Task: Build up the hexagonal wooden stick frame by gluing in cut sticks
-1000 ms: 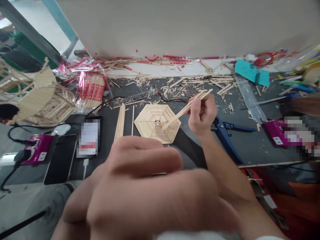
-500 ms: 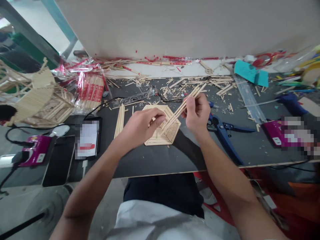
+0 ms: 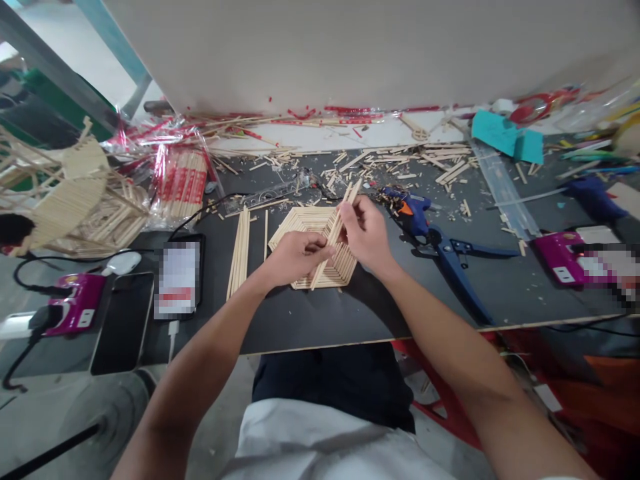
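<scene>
A few thin wooden sticks (image 3: 353, 192) slant over a hexagonal stick frame (image 3: 305, 217) that lies flat on the dark table. My right hand (image 3: 367, 230) is closed round the upper part of these sticks. Lower down, my left hand (image 3: 303, 255) has its thumb and fingers pinched on the same sticks. Both hands are above the frame and cover parts of it. Left of the frame lies a bundle of long sticks (image 3: 240, 247), with one single stick (image 3: 266, 235) beside it.
Blue cutters (image 3: 457, 277) and a blue glue gun (image 3: 413, 205) lie to the right. Two phones (image 3: 123, 323) and a purple power socket (image 3: 75, 303) are at left. Stick scraps (image 3: 370, 167) litter the back. Packaged chopsticks (image 3: 183, 177) and a stick model (image 3: 80, 193) stand back left.
My right hand has moved left and down, bringing the sticks to a steeper slant over the frame. My left hand has closed on their lower part. The glue gun is now uncovered.
</scene>
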Motion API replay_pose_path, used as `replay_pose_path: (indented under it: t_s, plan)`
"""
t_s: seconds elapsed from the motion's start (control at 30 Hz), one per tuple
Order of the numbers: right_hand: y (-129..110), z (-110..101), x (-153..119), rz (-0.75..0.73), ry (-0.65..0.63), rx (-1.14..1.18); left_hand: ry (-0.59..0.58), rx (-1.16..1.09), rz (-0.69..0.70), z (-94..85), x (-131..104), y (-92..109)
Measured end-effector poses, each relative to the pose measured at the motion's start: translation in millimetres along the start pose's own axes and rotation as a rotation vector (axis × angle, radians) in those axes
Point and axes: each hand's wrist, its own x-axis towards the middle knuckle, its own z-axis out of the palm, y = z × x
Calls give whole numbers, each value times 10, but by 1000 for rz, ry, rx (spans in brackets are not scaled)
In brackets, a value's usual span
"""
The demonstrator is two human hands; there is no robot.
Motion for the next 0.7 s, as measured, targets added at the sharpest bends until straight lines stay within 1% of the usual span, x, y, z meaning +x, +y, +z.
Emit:
replay_pose_path:
  t_s: [0.1,0.17,0.23,0.3,0.4,0.5,0.57,0.6,0.67,0.7]
  plan:
    - [122,15,25,45,-101,-88,67,118,-83,-24,-13,-11]
    - [156,8,32,42,-152,-169,148,258,-69,-35,-7,-25]
    - [145,-1,26,18,-170,-249,231,405,-37,-44,7,-51]
    - [114,-7,13,-11,-181,-306,288,503,-39,-51,23,-86]
    - [91,-5,8,-47,-222,-365,336,581,-81,-55,37,-132]
    - [90,1,40,-67,-245,-389,341,612,-113,-59,38,-155]
    - [26,-20,49,-73,-231,-373,341,612,-134,-63,35,-160]
    - [-44,-48,27,-74,-234,-346,344,612,-139,-66,34,-162]
    - [-260,-144,-115,-75,-295,-250,352,620,-134,-70,31,-163]
    - [-394,-207,-245,-81,-354,-180,358,625,-130,-71,29,-162]
